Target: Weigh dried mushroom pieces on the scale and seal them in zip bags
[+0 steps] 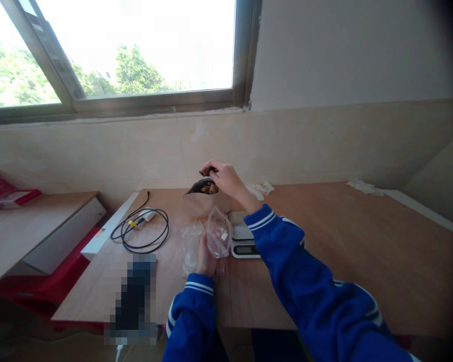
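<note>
Pinching a dark piece just above the open paper bag, the right grip had at least that one out in the head view, while more brown pieces sat inside. Left grip was holding a clear plastic bag near the scale, and all I could make out in it was something small and white, so I'd call it pretty early, with most pieces left to handle.

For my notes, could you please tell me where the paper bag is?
In the head view, the paper bag stands slightly left of centre, below the right hand and beyond the clear bag.
</note>
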Demonstrator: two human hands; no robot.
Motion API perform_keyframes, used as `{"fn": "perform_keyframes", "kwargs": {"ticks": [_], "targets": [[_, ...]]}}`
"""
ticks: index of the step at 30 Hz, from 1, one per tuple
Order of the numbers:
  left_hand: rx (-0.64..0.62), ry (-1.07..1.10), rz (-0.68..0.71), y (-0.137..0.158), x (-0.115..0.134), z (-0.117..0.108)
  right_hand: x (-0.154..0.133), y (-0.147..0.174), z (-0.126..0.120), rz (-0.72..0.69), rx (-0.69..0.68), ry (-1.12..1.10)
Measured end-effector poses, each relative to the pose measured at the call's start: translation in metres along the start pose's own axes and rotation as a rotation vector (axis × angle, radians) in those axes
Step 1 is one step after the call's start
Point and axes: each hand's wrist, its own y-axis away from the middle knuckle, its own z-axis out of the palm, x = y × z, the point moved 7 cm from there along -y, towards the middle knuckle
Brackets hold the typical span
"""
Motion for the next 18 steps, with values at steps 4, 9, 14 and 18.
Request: {"fn": "perform_keyframes", "kwargs": {"ticks": [4, 9, 14, 18], "targets": [[0.013, -0.028, -0.011, -0.001, -0.001, -0.003, 0.023, 0.010, 0.017, 0.052, -0.049, 0.043], [0.015, -0.024, 0.001, -0.001, -0.001, -0.003, 0.024, 0.014, 0.017, 0.047, -0.050, 0.020], [0.025, -0.030, -0.010, 0.002, 0.000, -0.001, 0.020, 0.018, 0.005, 0.115, 0.117, -0.133], [0.017, -0.020, -0.012, 0.002, 0.000, -0.001, 0.024, 0.023, -0.004, 0.163, 0.259, -0.277]]}}
